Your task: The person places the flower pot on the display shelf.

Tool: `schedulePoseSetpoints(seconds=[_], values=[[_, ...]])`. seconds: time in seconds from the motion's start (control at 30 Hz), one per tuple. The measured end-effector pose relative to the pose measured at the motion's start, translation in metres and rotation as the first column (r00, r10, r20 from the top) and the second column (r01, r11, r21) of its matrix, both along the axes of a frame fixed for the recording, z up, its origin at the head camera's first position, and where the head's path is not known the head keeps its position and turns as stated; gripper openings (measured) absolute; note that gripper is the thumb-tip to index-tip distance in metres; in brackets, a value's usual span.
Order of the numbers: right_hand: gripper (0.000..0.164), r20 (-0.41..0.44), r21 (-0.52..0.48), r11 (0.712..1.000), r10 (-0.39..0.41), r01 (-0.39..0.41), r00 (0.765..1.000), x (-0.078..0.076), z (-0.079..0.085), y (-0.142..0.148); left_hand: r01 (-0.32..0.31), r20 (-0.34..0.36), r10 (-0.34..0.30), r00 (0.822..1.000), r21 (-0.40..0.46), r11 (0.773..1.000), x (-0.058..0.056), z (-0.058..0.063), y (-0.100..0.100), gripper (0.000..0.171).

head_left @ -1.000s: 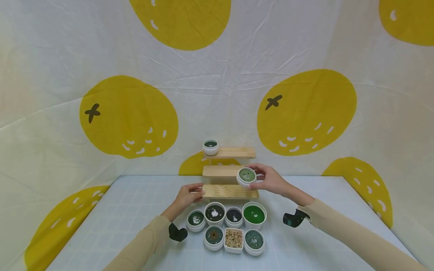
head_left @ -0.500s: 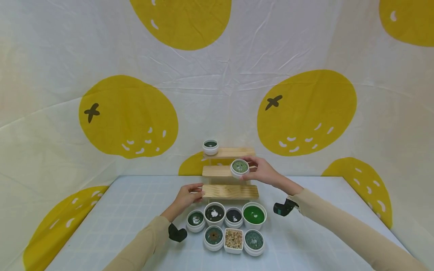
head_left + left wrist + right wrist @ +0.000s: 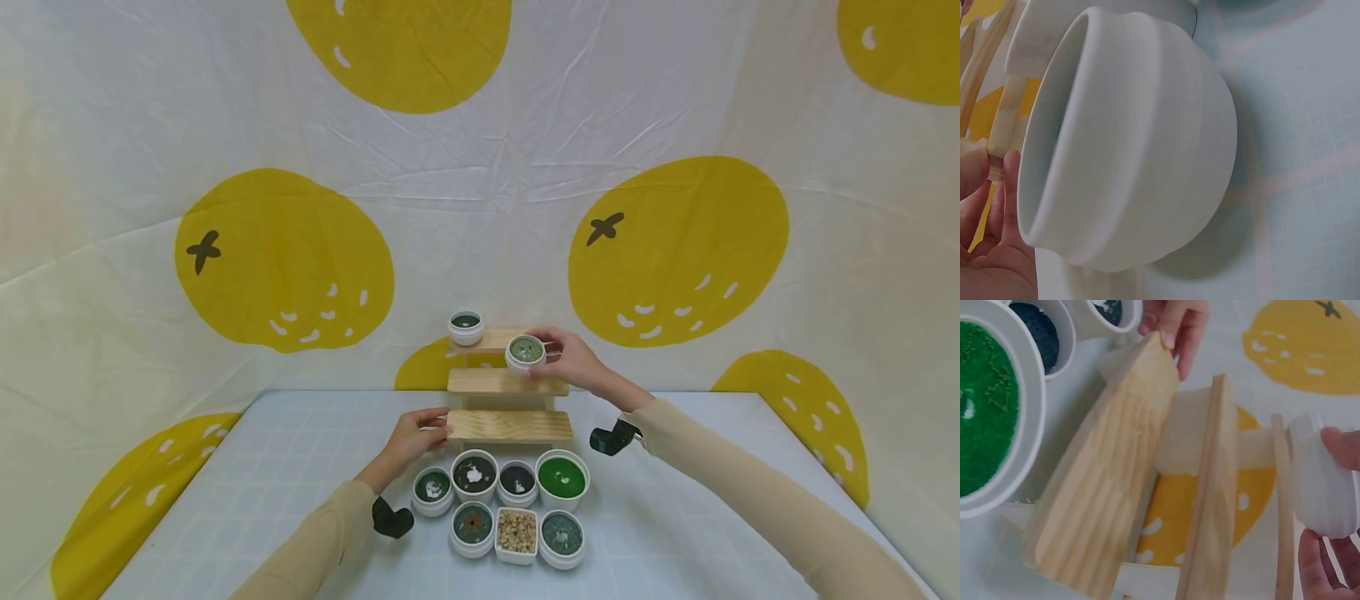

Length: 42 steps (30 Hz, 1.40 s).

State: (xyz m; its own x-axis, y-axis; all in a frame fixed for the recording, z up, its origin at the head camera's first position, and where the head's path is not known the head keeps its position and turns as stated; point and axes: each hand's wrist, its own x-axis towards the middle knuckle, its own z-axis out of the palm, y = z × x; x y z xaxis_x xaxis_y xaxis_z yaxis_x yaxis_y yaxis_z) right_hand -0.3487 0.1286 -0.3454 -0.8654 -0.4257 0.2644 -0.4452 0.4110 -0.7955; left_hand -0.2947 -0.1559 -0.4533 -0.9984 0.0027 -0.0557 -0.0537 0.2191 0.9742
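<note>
A small round white pot (image 3: 525, 352) with speckled green contents is in my right hand (image 3: 576, 360), thumb and fingers gripping its side. It is in front of the top board of a three-step wooden stand (image 3: 510, 427); the right wrist view puts the white pot (image 3: 1324, 481) close beside that board. My left hand (image 3: 408, 437) pinches the left end of the lowest board between thumb and fingers. On the top board's left end sits another white pot (image 3: 467, 328) with dark green contents.
Several white pots stand before the stand, including one with bright green contents (image 3: 562, 478) and a dark one (image 3: 474, 475). Among them is a square white dish (image 3: 516, 536) of beige bits. A white pot (image 3: 1129, 137) fills much of the left wrist view. A lemon-print cloth (image 3: 480, 250) hangs behind.
My right hand has carried the pot up and slightly left, from near the lower boards to the top one. The left hand has kept its place on the lowest board.
</note>
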Motion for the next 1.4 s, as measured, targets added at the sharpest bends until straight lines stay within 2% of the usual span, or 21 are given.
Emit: schedulePoseSetpoints(seconds=[0.37, 0.83, 1.0, 1.23, 1.4], values=[[0.063, 0.032, -0.005, 0.998, -0.061, 0.061, 0.998, -0.010, 0.009, -0.013, 0.007, 0.000, -0.007, 1.000, -0.003, 1.000, 0.000, 0.000, -0.001, 0.039], [0.064, 0.052, 0.004, 0.992, -0.123, 0.123, 0.991, -0.023, 0.011, -0.024, 0.016, -0.003, -0.016, 1.000, 0.013, 1.000, 0.001, 0.001, -0.002, 0.039], [0.063, 0.051, 0.002, 0.988, -0.155, 0.156, 0.987, -0.023, 0.013, -0.028, 0.026, -0.011, -0.026, 1.000, 0.006, 1.000, 0.001, 0.001, -0.002, 0.039], [0.065, 0.051, -0.003, 0.983, -0.183, 0.184, 0.982, -0.023, 0.014, -0.032, 0.006, -0.005, -0.007, 1.000, -0.009, 1.000, 0.000, 0.001, -0.001, 0.038], [0.066, 0.081, -0.010, 0.979, -0.200, 0.202, 0.976, -0.026, 0.015, -0.034, 0.001, -0.004, -0.001, 1.000, -0.020, 1.000, -0.001, 0.001, -0.001, 0.038]])
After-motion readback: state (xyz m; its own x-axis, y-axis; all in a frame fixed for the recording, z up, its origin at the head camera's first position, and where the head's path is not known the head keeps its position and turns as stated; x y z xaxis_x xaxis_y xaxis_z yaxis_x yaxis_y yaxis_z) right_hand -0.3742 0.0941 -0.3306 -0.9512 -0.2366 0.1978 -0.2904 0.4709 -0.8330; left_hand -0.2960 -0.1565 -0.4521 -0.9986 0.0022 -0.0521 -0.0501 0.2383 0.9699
